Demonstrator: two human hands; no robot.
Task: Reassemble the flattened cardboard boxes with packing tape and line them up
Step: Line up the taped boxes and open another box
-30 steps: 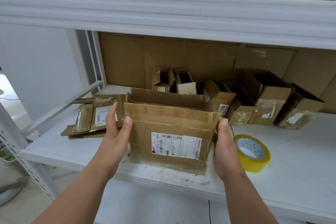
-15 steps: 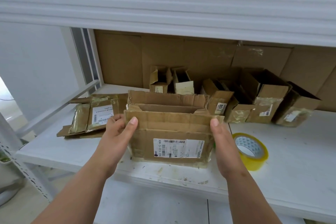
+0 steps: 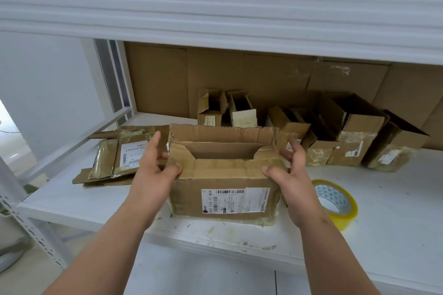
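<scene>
A worn cardboard box (image 3: 225, 175) with a white barcode label stands on the white shelf (image 3: 395, 223), squared up, its top open. The near top flap lies folded inward and the far flap stands upright. My left hand (image 3: 153, 170) grips the box's top left corner, thumb on the near flap, fingers at the left end. My right hand (image 3: 292, 175) grips the top right corner the same way, fingers curled round the right end flap. A roll of yellow packing tape (image 3: 347, 215) lies flat just right of the box. Flattened boxes (image 3: 115, 158) lie in a pile to the left.
A row of several assembled small boxes (image 3: 352, 141) stands along the cardboard back wall, open tops tilted forward. The upper shelf beam (image 3: 215, 14) hangs low overhead. A perforated shelf upright (image 3: 31, 225) is at the lower left. Scraps litter the shelf's front edge.
The box has gone from nearly flat to a squared, open shape. Both hands shifted from its sides up to the top corners, and the near flap has folded inward.
</scene>
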